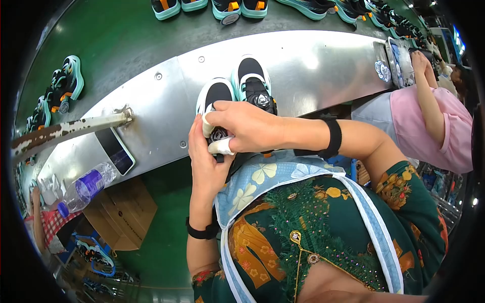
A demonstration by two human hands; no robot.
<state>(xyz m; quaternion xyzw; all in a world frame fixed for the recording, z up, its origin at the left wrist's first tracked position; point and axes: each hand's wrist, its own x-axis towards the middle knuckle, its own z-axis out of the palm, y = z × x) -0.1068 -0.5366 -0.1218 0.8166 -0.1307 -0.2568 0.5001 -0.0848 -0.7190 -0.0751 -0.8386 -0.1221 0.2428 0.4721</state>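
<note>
Two black sneakers with white and mint-green soles stand side by side on the metal bench, toes pointing away from me. My left hand [204, 160] grips the side of the left sneaker [218, 92]. Above it, my right hand [250, 127] is closed over the same sneaker's upper, around a round black dial [218, 134]. White tape or finger covers wrap some of its fingers; exactly what they pinch is hidden. Just right, the other sneaker [250, 66] touches neither hand, and its black dial [261, 99] faces up.
A phone [117, 151], a clear plastic bottle [87, 188] and a chipped metal bar [70, 132] are to the left. More sneakers [227, 9] line the green surface beyond the bench [303, 65]. A cardboard box [121, 214] sits below. A person in pink [419, 116] works at right.
</note>
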